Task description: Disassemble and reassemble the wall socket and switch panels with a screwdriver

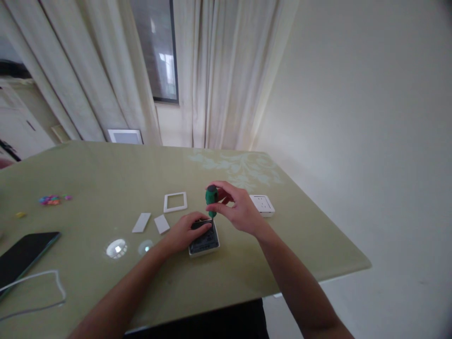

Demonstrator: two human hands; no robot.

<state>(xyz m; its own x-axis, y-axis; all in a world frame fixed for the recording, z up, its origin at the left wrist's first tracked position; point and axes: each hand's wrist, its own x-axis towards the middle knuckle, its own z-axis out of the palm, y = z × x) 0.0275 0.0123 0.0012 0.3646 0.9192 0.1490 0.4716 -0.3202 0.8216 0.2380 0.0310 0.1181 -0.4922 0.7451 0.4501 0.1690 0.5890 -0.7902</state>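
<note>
My right hand (237, 207) grips a green screwdriver (211, 195) with a dark cap, held upright between thumb and fingers. Its shaft points down onto the upper right part of a wall switch (205, 242), a white box whose dark inner face is uncovered. My left hand (185, 230) is closed on the box's upper left side, with the thumb over the dark face near the screwdriver tip. The fingers partly cover the box, and whatever the tip meets is too small to make out.
A white square frame (165, 203) and two white plates, a left one (141, 222) and a right one (162, 224), lie left of the box. Behind my right hand sits a white socket (263, 204). Farther left are a black tablet (26, 252), a white cable (58, 282) and colourful small pieces (52, 200).
</note>
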